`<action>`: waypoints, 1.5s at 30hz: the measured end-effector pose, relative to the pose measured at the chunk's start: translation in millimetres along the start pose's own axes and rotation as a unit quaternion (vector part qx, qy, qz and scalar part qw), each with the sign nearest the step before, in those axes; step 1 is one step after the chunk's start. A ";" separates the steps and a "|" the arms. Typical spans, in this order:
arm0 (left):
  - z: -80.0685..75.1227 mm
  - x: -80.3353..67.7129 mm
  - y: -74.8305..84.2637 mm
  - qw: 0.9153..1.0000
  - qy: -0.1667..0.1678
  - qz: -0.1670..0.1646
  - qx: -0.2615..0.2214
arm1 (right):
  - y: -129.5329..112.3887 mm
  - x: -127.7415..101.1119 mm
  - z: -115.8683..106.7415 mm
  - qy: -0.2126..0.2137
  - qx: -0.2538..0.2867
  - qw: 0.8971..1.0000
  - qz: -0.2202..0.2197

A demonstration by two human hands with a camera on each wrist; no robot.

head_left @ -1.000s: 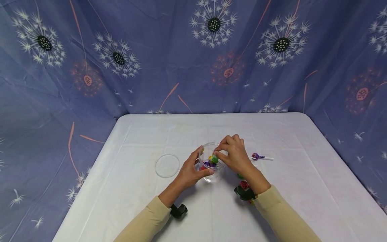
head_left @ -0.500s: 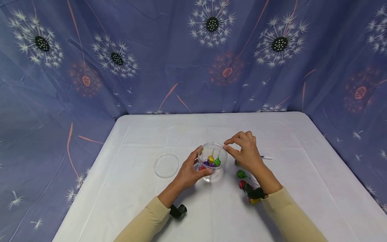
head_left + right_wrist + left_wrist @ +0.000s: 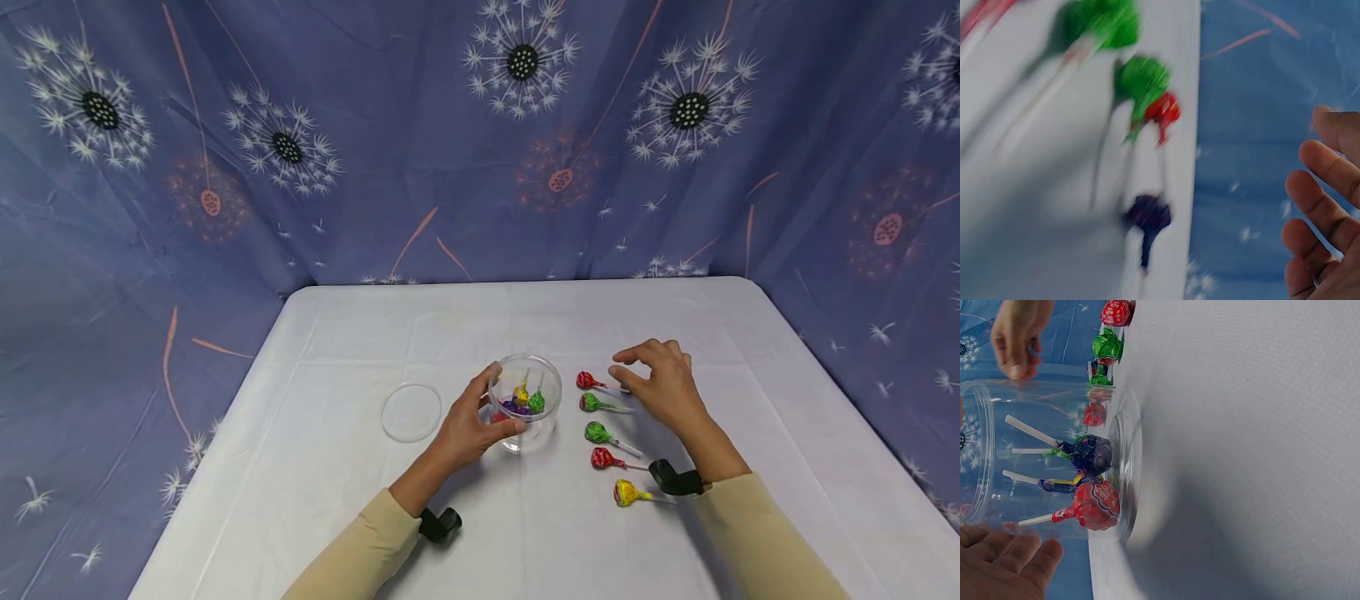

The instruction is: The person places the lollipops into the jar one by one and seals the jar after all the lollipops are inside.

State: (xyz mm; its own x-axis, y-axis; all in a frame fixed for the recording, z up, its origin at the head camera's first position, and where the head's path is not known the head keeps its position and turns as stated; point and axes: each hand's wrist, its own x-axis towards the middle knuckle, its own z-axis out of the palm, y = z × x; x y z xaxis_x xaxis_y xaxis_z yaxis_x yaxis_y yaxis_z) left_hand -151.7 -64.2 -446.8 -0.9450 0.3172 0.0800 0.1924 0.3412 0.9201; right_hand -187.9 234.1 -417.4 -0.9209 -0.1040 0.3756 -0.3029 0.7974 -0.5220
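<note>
My left hand (image 3: pixel 480 417) grips a clear plastic jar (image 3: pixel 551 421), thumb at the near side of its rim and fingers round the left side. Inside stand several wrapped lollipops, sticks up: a yellow one (image 3: pixel 521 396), a green one (image 3: pixel 536 402), purple ones and a red one (image 3: pixel 1096 506). To the right, my right hand (image 3: pixel 663 383) hovers with nothing in it, thumb and forefinger apart. Its nearest lollipop is a red one (image 3: pixel 586 380) lying on the table. A purple lollipop (image 3: pixel 1149 214) shows in the right wrist view; the hand mostly hides it in the head view.
A clear round lid (image 3: pixel 412 412) lies left of the jar on the white table (image 3: pixel 360 333). Two green lollipops (image 3: pixel 597 432), another red one (image 3: pixel 602 458) and a yellow one (image 3: pixel 625 492) lie in a column right of the jar. A blue patterned curtain (image 3: pixel 420 167) hangs behind.
My right hand has let go of the green lollipop inside the jar and moved away to the right, uncovering the lollipops on the table. The left hand keeps holding the jar.
</note>
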 end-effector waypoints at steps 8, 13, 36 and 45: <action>-4.3 -4.4 20.2 1.000 -0.006 -0.014 -0.004 | 38.7 -6.4 -6.0 -0.034 -0.029 0.998 0.048; -10.1 -11.7 40.0 1.000 -0.009 -0.006 -0.006 | 57.3 -8.0 -6.9 -0.058 -0.044 0.995 0.073; -9.7 -12.6 41.4 1.000 -0.012 -0.004 -0.005 | 90.9 -15.1 3.9 -0.133 -0.046 0.979 0.149; -2.3 -2.2 13.9 1.000 -0.004 -0.012 0.004 | 94.3 -18.6 3.3 -0.128 -0.030 0.980 0.148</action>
State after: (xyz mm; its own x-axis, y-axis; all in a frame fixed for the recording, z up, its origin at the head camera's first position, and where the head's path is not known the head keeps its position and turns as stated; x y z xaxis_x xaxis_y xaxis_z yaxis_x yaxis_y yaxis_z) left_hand -147.6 -62.2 -433.3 -0.9469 0.3168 0.0547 0.1721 0.3558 0.9186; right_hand -200.1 309.3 -476.2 -1.0000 -0.0020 0.0057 -0.0047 0.8475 -0.5308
